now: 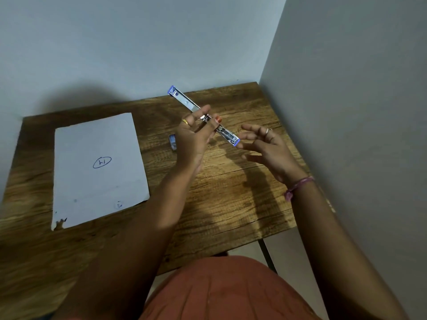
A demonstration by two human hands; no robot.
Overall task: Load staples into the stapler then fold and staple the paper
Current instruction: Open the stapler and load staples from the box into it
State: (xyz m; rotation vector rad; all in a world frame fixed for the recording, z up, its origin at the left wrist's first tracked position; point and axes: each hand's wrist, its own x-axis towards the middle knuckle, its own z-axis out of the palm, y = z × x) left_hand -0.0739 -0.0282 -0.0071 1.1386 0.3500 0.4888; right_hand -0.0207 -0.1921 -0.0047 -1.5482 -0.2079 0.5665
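Note:
The stapler (184,101), metal with blue ends, is swung fully open into one long bar and is held up above the table. My left hand (196,132) pinches it at the hinge in the middle. My right hand (265,146) hovers just right of the stapler's near blue end, fingers spread and loosely bent, holding nothing. A small blue staple box (172,142) lies on the table just left of my left hand. The white sheet of paper (97,167), with a circled number written on it, lies flat on the left of the table.
The wooden table (231,192) stands in a corner, with walls behind it and to its right. A dark table leg (268,255) shows below the front right edge. My lap in orange cloth (221,289) is at the bottom.

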